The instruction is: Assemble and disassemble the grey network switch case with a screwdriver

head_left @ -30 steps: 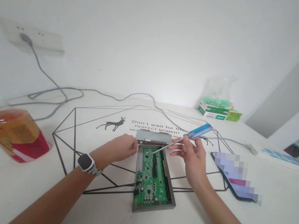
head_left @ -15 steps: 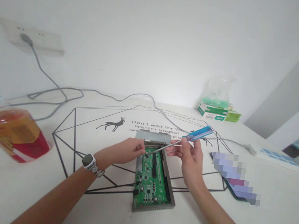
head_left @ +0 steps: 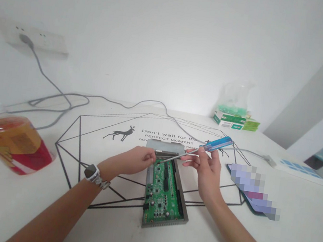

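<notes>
A green circuit board lies in a grey metal case on the table, with a flat metal plate behind it. My right hand grips the blue handle of a screwdriver between thumb and fingers, to the right of the case. The shaft slants down left, its tip near the board's upper left corner. Close to that tip is my left hand, fingers curled together at the case's left edge; whatever they may pinch is too small to make out.
A red and yellow container stands at the left. To the right lie a phone and a white power strip. A grey cable runs across the back, near stacked boxes.
The view has shifted slightly. My left hand has moved a little up and left, while my right hand holds the screwdriver in nearly the same pose.
</notes>
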Tool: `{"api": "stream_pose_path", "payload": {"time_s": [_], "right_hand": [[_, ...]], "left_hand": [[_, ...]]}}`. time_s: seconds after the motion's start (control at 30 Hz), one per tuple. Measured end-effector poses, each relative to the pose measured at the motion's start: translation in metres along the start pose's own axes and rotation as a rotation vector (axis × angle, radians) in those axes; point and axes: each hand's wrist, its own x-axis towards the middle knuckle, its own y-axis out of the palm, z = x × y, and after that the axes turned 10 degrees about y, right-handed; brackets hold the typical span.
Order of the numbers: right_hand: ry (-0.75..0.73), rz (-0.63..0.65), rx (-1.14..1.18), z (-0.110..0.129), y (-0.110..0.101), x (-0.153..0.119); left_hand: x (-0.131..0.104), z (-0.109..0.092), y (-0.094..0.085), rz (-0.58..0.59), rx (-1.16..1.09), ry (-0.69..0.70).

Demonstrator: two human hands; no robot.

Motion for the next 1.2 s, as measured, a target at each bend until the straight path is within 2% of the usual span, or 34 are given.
{"api": "stream_pose_path", "payload": {"time_s": [0.2, 0.4, 0.97, 1.2], "right_hand": [[-0.003, -0.002, 0.002, 0.0, -0.001, 0.001], [-0.001, -0.005, 0.0, 0.0, -0.001, 0.002], [-0.033, 0.008, -0.009, 0.0, -0.002, 0.002], [-0.054, 0.024, -0.041, 0.004, -0.001, 0.0]], "left_hand": [[0.003, 0.002, 0.004, 0.021, -0.054, 0.016], [0.009, 0.001, 0.011, -0.015, -0.063, 0.036], [0.007, -0.005, 0.007, 0.003, 0.036, 0.028], [0.007, -0.009, 0.008, -0.022, 0.109, 0.01]]}}
